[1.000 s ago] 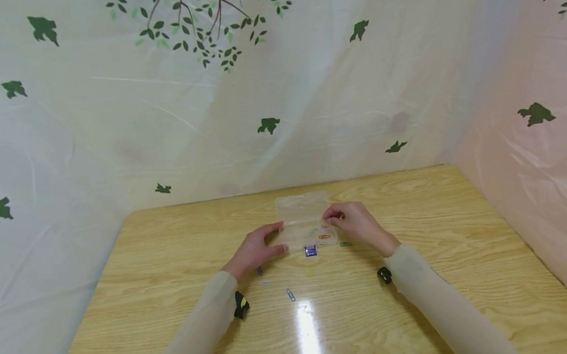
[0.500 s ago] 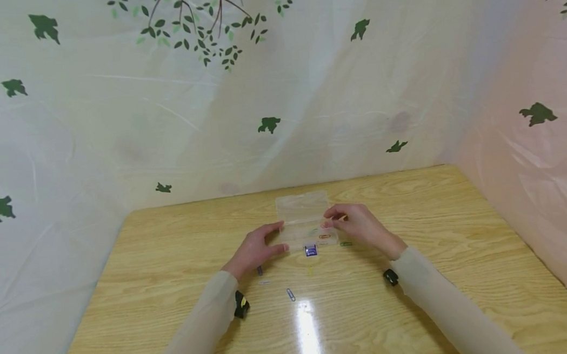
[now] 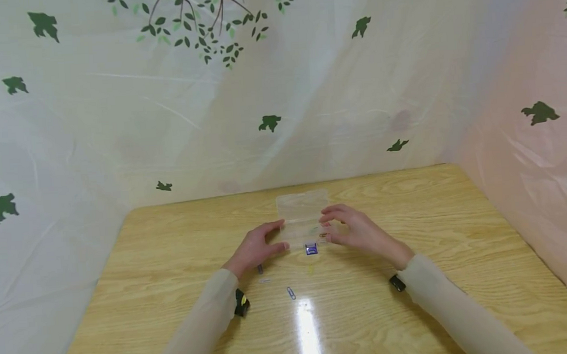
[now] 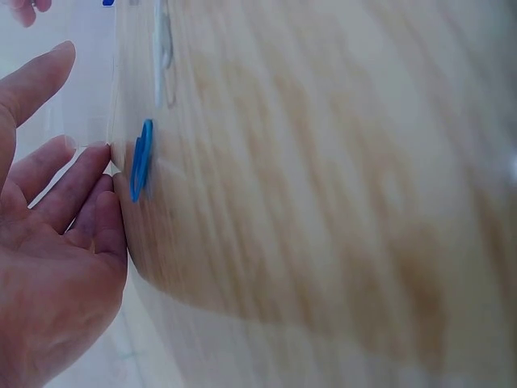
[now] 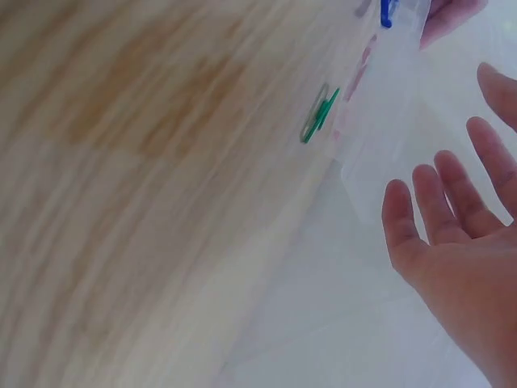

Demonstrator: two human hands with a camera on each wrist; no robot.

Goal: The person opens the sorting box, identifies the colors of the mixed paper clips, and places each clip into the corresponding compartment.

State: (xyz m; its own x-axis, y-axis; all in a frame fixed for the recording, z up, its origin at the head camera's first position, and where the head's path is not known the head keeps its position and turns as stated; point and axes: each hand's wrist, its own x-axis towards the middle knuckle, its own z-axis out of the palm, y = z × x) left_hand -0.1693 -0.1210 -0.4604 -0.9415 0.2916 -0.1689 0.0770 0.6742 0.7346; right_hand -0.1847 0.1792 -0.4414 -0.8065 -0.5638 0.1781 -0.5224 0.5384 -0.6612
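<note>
A clear plastic box (image 3: 299,231) lies on the table with its lid (image 3: 303,204) opened to the back. My left hand (image 3: 255,248) holds its left side, thumb at the front corner and fingertips near the hinge. At the right side my right hand (image 3: 360,232) has its fingers apart, nothing seen between them in the right wrist view. Through the clear plastic show a green clip (image 3: 314,230) and a red paper clip (image 3: 323,235), the latter partly covered by the right thumb. A small blue-and-white piece (image 3: 311,249) sits at the box's front edge.
Before the box lie a yellow paper clip (image 3: 311,269), a blue paper clip (image 3: 291,293), a white paper clip (image 3: 264,280) and a darker blue clip (image 3: 260,269). Another green paper clip (image 5: 321,115) lies right of the box. A patterned curtain (image 3: 202,128) borders the table.
My right hand's fingers, close together over the box's right side earlier, have spread, and its wrist has shifted right and towards me. The left hand and box have stayed put.
</note>
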